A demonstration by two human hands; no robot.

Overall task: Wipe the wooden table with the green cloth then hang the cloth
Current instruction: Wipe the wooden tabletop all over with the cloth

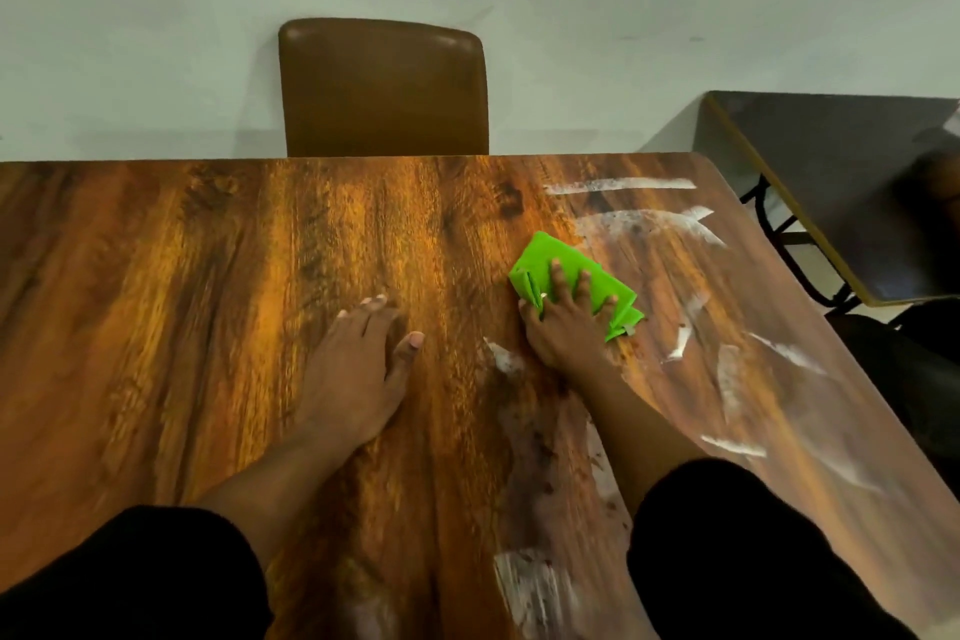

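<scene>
Head view: bright green cloth (574, 278) folded, crumpled; right hand (566, 322) grip spread flat atop; left hand (363, 359) spread on table (208, 301).

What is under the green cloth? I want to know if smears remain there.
The cloth lies flat on the table, pressed down by the right hand. White smears show around it; whether any lie beneath cannot be seen.

Single head-worn view, looking forward and steeply down from close above the near edge of the table (208, 327), facing the chair (384, 88) and wall (156, 16) beyond.
</scene>
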